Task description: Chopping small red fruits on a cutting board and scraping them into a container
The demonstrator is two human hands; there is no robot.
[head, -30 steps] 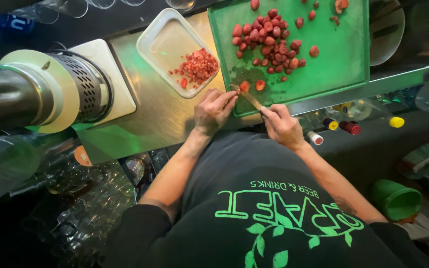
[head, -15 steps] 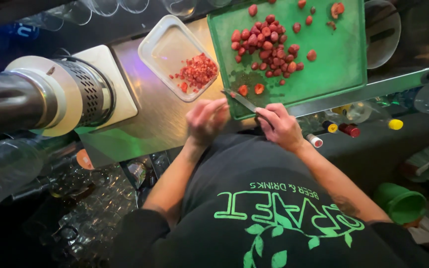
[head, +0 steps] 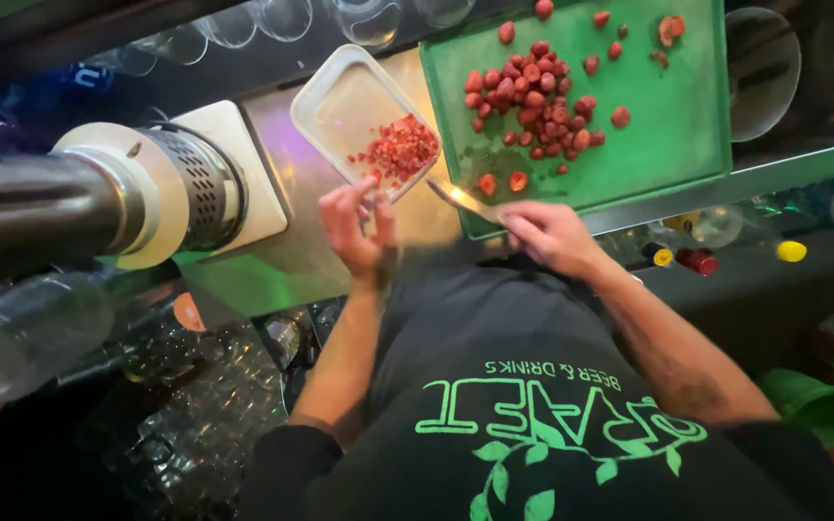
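Here, the right hand (head: 547,234) is clamped on 1 knife (head: 463,200), its handle hidden in the fist, the blade reaching onto the near edge of the green cutting board (head: 668,145). The left hand (head: 359,227) hovers with fingers curled by 1 white tray (head: 340,101) of chopped red bits; any contents are indiscernible. 2 cut strawberry halves (head: 502,181) lie just beside the blade; the whole strawberries (head: 533,101) blur together, uncountable.

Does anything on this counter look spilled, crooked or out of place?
Nothing looks spilled. The white tray of chopped red pieces sits at an angle beside the green cutting board, whose near edge overhangs the counter. A few strawberries lie apart from the main pile.
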